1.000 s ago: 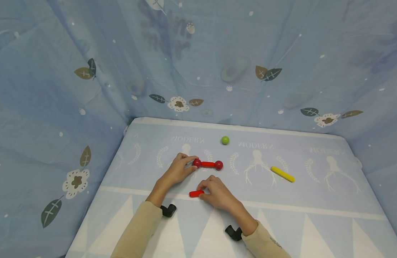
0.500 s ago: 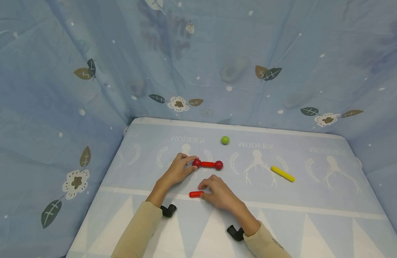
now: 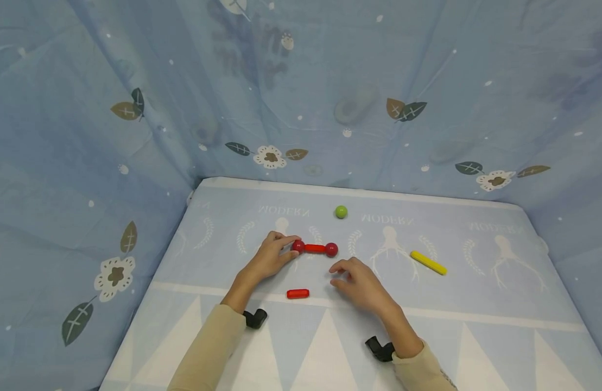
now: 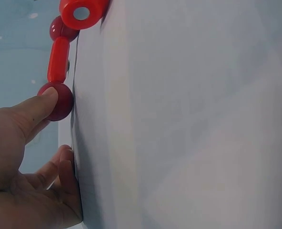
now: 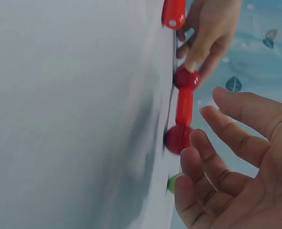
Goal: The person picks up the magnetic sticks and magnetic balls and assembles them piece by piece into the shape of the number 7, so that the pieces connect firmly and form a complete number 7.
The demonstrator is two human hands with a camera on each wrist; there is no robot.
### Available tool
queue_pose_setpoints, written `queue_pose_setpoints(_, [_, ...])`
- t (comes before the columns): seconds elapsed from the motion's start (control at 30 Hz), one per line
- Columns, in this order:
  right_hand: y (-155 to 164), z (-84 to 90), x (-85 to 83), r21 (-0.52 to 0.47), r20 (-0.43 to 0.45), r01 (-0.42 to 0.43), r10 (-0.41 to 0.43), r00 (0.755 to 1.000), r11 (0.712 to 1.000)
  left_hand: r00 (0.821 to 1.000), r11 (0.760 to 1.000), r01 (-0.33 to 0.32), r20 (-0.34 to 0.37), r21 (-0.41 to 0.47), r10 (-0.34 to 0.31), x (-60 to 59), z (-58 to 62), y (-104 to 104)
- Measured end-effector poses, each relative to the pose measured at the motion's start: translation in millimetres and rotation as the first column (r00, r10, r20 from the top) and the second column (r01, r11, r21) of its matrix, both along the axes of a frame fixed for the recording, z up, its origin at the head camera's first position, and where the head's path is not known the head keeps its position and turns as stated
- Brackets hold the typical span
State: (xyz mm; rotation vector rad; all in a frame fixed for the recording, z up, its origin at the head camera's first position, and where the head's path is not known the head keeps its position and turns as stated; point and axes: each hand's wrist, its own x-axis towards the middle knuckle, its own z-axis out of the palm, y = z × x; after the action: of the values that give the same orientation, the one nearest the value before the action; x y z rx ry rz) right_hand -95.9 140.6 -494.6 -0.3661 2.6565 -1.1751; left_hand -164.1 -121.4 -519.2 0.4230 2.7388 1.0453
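Observation:
A red rod [image 3: 314, 248] joins two red balls into a dumbbell on the blue printed table cover [image 3: 232, 336]. My left hand [image 3: 287, 247] pinches the left red ball [image 3: 298, 246]; in the left wrist view the thumb [image 4: 41, 102] presses that ball [image 4: 61, 101]. My right hand [image 3: 344, 276] hovers with relaxed fingers just below the right red ball [image 3: 332, 250] and holds nothing; the right wrist view shows its fingers [image 5: 217, 152] spread near that ball [image 5: 178, 138]. A loose short red rod [image 3: 298, 294] lies flat between my forearms.
A green ball [image 3: 341, 212] sits farther back, and a yellow rod [image 3: 429, 263] lies to the right. Blue leaf-print cloth walls [image 3: 134, 108] close in the back and both sides.
My right hand let go of the loose red rod and moved right and up toward the right red ball. The left hand and dumbbell stayed put.

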Motion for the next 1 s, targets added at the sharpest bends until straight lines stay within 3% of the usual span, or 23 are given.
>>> queue_pose_setpoints(0.63, [90.5, 6.5, 2.5, 0.029, -0.101, 0.154, -0.15, 0.984, 0.988, 1.0, 1.0, 0.012, -0.015, -0.004, -0.012, -0.9, -1.9, 0.6])
queue_pose_setpoints(1.0, [119.9, 2.6, 9.9, 0.04, -0.12, 0.206, -0.2, 0.972, 0.978, 1.0, 1.0, 0.015, -0.022, -0.004, -0.015, -0.4, -3.1, -1.1])
